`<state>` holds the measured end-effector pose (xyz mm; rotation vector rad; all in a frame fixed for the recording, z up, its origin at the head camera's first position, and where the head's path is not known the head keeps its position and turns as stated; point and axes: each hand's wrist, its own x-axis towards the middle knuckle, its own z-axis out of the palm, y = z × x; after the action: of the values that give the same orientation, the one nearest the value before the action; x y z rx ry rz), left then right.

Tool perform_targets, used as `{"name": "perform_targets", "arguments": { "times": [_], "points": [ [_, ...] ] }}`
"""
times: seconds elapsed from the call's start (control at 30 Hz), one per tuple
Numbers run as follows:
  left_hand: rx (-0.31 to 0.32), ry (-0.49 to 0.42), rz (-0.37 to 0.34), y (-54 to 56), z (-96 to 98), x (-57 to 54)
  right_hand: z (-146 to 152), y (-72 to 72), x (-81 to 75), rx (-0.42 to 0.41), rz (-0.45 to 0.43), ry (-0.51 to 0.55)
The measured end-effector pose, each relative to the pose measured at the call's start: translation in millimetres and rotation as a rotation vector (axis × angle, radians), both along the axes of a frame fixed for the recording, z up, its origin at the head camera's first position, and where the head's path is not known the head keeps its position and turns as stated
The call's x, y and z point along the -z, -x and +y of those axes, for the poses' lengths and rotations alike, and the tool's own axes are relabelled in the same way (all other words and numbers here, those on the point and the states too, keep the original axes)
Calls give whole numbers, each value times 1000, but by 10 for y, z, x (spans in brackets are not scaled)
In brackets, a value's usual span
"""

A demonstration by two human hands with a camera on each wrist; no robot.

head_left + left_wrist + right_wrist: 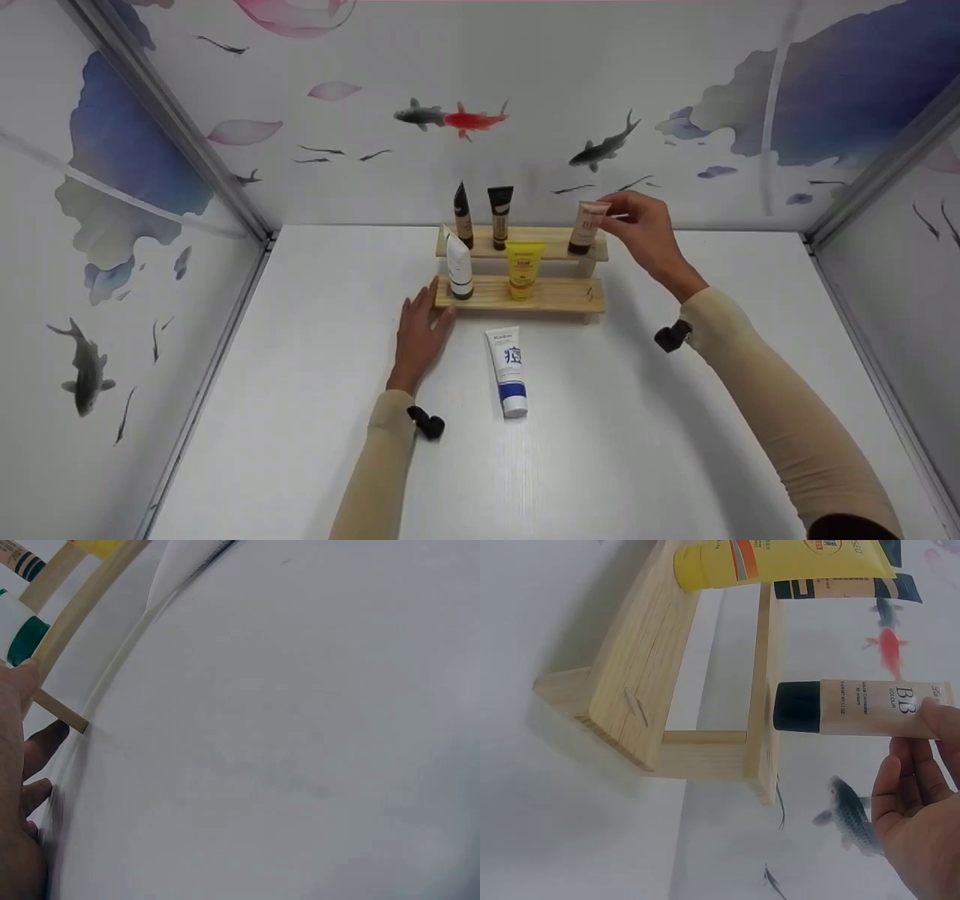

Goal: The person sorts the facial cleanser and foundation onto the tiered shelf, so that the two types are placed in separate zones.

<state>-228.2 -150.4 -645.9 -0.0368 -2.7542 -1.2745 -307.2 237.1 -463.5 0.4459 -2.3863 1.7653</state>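
My right hand pinches the crimped top of a beige BB cream tube. Its dark cap is at the right end of the upper tier of a two-tier wooden rack; whether it bears on the wood I cannot tell. At the rack's front left corner, my left hand holds the lower tier's end, a finger against the leg. On the lower tier stand a white tube with a green cap and a yellow tube. Two black-topped tubes, one on the left and another, stand on the upper tier.
A white and blue tube lies on the white table in front of the rack, cap toward me. Close behind the rack rises a wall printed with fish; side walls flank the table.
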Motion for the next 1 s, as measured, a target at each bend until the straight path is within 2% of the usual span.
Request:
{"name": "perform_targets", "arguments": {
  "times": [0.4,0.7,0.8,1.0],
  "points": [
    [-14,-21,-20,-20,2,6,-218,115,4,-16,-1,-54],
    [-13,-10,0,-11,4,19,-397,166,23,-4,-8,-62],
    [-3,-3,6,-9,4,9,-446,149,-11,-22,10,-46],
    [7,-6,10,-20,-4,-16,-518,19,-171,-38,22,-60]
  ]
}}
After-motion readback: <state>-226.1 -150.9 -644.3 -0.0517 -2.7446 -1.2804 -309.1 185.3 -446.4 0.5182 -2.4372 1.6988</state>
